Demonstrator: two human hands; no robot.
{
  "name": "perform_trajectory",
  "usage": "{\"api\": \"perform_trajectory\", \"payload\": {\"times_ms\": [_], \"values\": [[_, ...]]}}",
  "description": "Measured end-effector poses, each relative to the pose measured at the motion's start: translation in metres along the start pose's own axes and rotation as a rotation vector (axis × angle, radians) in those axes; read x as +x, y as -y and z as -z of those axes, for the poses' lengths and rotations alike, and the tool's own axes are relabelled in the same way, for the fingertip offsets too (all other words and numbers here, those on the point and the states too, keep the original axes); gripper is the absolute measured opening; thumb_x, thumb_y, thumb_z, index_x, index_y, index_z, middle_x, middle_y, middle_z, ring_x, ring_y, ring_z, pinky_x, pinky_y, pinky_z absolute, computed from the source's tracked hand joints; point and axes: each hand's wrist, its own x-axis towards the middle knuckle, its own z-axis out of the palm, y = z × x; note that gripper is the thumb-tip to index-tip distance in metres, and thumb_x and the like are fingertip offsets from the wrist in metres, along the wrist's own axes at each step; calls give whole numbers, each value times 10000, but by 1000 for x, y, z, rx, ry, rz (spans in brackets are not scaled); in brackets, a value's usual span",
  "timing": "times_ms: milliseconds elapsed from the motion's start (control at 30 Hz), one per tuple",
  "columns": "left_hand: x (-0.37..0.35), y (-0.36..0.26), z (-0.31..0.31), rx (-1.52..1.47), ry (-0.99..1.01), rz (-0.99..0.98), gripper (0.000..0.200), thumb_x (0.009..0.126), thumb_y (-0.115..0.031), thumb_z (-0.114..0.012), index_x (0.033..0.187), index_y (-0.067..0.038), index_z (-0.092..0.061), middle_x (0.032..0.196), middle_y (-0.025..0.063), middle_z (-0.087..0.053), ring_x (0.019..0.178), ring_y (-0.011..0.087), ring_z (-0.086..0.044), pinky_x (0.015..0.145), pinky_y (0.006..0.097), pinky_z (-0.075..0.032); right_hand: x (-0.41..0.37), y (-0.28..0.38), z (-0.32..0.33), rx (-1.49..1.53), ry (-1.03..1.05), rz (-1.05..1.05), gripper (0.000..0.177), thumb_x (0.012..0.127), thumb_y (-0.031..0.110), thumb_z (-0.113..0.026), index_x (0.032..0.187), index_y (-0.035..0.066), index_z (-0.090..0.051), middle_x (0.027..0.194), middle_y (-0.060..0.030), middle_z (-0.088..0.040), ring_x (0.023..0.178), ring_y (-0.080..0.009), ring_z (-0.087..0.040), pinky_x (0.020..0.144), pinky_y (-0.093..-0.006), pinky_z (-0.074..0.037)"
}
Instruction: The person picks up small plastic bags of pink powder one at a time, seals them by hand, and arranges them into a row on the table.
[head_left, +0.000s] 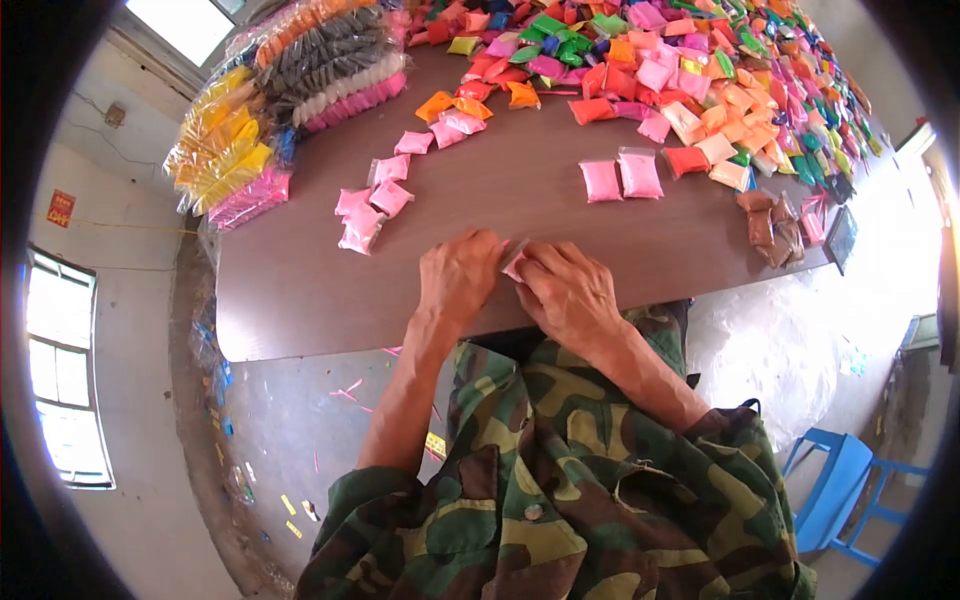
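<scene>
A small pink packet (515,264), clear-filmed at its edge and mostly covered by fingers so that only a pale, glossy sliver shows, is just above the near edge of the brown table (300,265), between the two hands. The right hand (570,287) is closed around it, thumb and bent fingers pinching it, while the left hand (458,272) is curled nearly into a fist just beside it, and whether those fingertips grip its other edge cannot be told.
</scene>
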Motion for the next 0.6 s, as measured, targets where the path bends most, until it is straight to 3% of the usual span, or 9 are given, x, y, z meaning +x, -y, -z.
{"api": "perform_trajectory", "payload": {"times_ms": [133,233,433,600], "values": [[3,-8,10,-143,36,38,206,983,-192,-762,873,-35,-685,878,172,-710,848,420,-706,722,530,-542,-2,1,0,21,-5,-20,135,886,116,-792,1000,71,-735,1086,-64,-675,981,-284,-700,747,-443,-617],[0,-4,0,-125,17,-72,201,975,-185,-766,878,-29,-683,893,173,-715,854,424,-703,728,528,-542,-1,3,1,32,16,-58,143,895,113,-791,1019,71,-735,1098,-69,-673,983,-292,-701,755,-448,-620],[17,-7,-5,-58,90,-83,239,997,-251,-741,891,-44,-686,913,160,-723,877,424,-711,744,538,-550,1,2,-1,44,12,-77,160,890,114,-796,1035,75,-740,1122,-73,-677,1005,-299,-704,783,-459,-627],[27,-2,-16,27,37,-100,263,1009,-286,-731,887,-57,-688,909,150,-725,872,419,-713,739,546,-551,-1,0,-5,38,6,-74,192,876,109,-802,1059,88,-746,1153,-68,-685,1032,-296,-703,803,-453,-630]]}}
